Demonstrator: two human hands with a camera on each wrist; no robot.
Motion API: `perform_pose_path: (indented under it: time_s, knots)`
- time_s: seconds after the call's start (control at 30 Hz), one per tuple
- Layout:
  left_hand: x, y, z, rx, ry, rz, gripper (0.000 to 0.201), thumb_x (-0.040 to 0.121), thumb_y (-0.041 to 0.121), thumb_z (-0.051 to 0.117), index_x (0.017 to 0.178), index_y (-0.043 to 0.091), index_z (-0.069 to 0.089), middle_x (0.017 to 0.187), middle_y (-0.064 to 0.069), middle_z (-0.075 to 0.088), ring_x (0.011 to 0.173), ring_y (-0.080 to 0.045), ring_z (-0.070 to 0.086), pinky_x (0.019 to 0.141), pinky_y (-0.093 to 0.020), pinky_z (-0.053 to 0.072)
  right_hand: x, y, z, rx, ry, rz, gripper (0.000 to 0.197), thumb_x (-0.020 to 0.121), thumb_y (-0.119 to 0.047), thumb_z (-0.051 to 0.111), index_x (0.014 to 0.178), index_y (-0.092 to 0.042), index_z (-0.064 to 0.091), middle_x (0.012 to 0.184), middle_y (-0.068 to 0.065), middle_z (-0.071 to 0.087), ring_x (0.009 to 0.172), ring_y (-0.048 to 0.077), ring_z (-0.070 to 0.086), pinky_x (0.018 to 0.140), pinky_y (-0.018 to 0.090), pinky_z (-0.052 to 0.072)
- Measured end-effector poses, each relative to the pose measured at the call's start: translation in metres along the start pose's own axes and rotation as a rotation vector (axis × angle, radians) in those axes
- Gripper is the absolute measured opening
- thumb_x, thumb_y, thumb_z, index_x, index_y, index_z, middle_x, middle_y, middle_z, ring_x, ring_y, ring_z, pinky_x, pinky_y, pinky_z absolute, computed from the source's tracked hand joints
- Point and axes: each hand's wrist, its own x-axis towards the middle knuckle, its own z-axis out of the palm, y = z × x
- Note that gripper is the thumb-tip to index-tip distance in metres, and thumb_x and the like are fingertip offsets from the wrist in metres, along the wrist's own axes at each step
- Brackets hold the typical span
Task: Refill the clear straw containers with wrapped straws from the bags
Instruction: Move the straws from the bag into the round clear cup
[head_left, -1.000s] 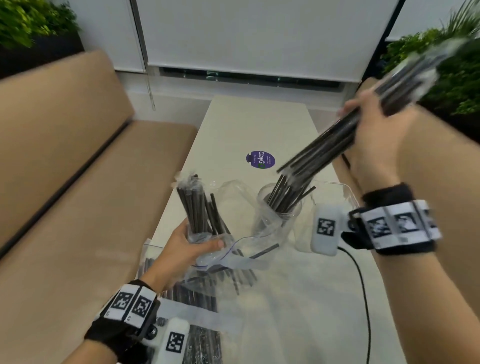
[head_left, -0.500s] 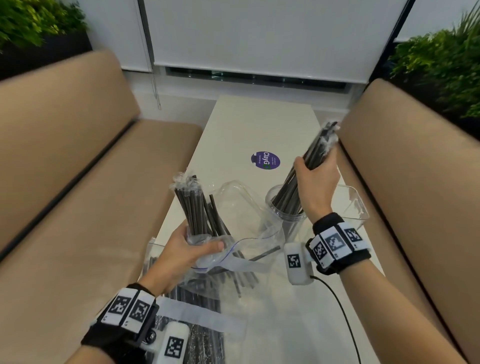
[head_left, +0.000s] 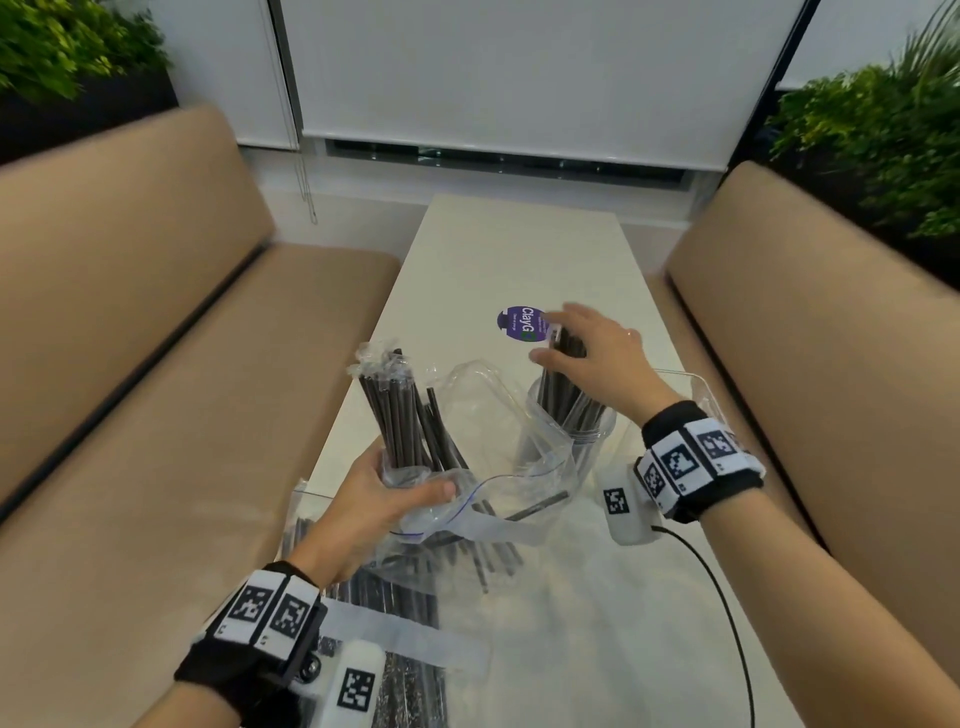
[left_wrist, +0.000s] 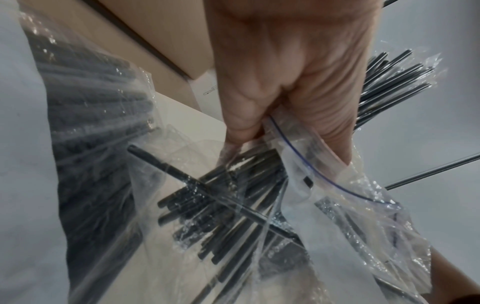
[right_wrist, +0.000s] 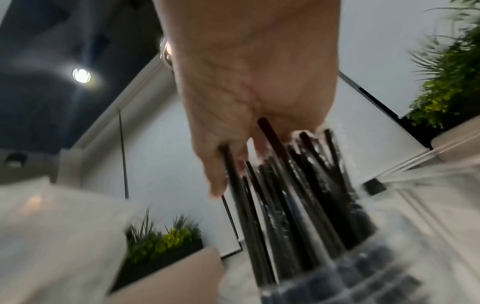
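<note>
Round clear straw container, centre-right on the pale worktop: holds a bunch of black wrapped straws, long axes near upright, tops leaning slightly far-left. Right hand over the tops, fingers spread and relaxed, touching the ends, gripping nothing. Left hand curled round a second bundle of black straws together with a crinkled clear zip bag, the bundle standing upright, tops fanning outward. More straws in the bag lie flat. Another straw-filled bag lies on the near worktop. Purple round sticker beyond.
</note>
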Motion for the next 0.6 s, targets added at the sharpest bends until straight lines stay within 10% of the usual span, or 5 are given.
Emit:
perform_pose_path:
  time_s: [0.1,0.27,0.43,0.53,0.6]
  knots:
    - [0.001,-0.001,0.001,-0.016,-0.006,0.003,0.042,0.071,-0.001,0.081,0.097,0.02,0.056,0.094,-0.005,0.071,0.072,-0.006,0.073,0.056,-0.014,0.055,0.004,0.01,-0.001,0.096,0.171,-0.032,0.023,0.096,-0.02,0.058,0.112,-0.007,0.068,0.113,0.01,0.067,0.105,0.029,0.063,0.085,0.022,0.038]
    - [0.001,-0.001,0.003,-0.036,-0.007,0.002,0.047,0.067,0.004,0.085,0.103,0.019,0.058,0.104,-0.01,0.072,0.097,-0.025,0.071,0.067,-0.021,0.058,-0.002,0.016,-0.011,-0.19,0.18,0.102,0.045,0.098,-0.051,0.044,0.135,-0.025,0.052,0.142,0.009,0.051,0.131,0.032,0.046,0.109,0.057,0.023]
    - [0.003,-0.001,0.006,-0.022,-0.006,-0.003,0.053,0.063,0.01,0.09,0.101,0.018,0.055,0.104,-0.012,0.07,0.091,-0.02,0.072,0.065,-0.019,0.057,-0.046,-0.03,-0.038,0.359,0.526,-0.024,0.023,0.096,-0.027,0.056,0.114,-0.013,0.062,0.111,0.004,0.064,0.102,0.02,0.064,0.095,0.045,0.049]
    - [0.001,0.005,0.011,-0.021,-0.027,0.013,0.049,0.069,0.003,0.084,0.095,0.025,0.05,0.096,-0.004,0.067,0.082,-0.007,0.068,0.057,-0.011,0.053,-0.076,-0.061,-0.017,0.702,0.153,0.037,0.009,0.09,-0.023,0.065,0.097,-0.019,0.068,0.085,-0.004,0.073,0.077,0.014,0.071,0.08,0.038,0.058]
    - [0.0,0.008,0.015,0.003,-0.072,0.05,0.056,0.062,0.006,0.089,0.103,0.025,0.055,0.097,0.001,0.072,0.091,-0.008,0.071,0.067,-0.014,0.054,-0.091,-0.071,0.006,0.551,-0.201,0.039,0.043,0.083,-0.048,0.071,0.118,-0.024,0.063,0.1,-0.01,0.07,0.087,0.003,0.066,0.077,0.023,0.054]
